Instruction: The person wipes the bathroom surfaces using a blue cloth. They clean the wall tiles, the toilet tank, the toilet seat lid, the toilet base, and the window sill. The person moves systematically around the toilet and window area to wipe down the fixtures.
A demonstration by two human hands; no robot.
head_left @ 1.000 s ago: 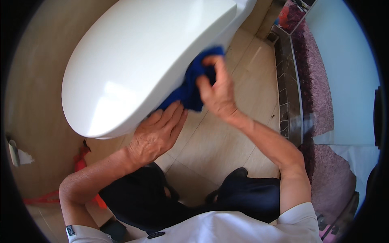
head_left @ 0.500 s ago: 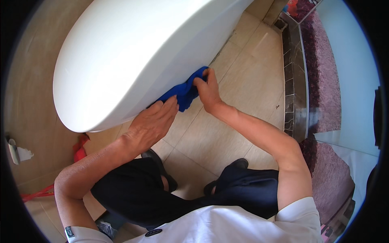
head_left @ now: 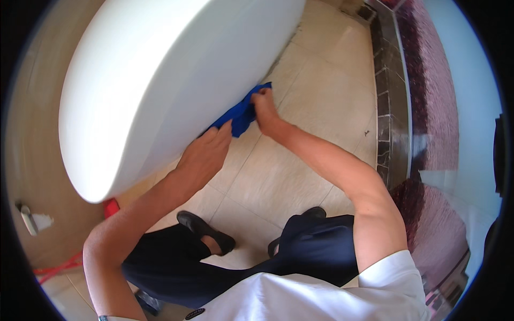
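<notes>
A blue cloth (head_left: 240, 114) lies bunched along the lower side of a large, smooth white fixture (head_left: 160, 101) with a rounded rim. My right hand (head_left: 264, 109) grips the far end of the cloth with curled fingers. At its near end, my left hand (head_left: 206, 152) holds the cloth against the fixture, fingers close together and partly hidden.
Beige tiles (head_left: 305, 155) cover the floor around my black shoes (head_left: 206, 231). A dark tiled ledge (head_left: 390, 101) runs along the right, with a purple mottled surface (head_left: 436, 91) beyond. Something red (head_left: 111, 207) shows below the fixture's near end.
The view has shifted, and the white fixture shows more of its side. Both hands stay at the cloth. My left fingers are less flat over it.
</notes>
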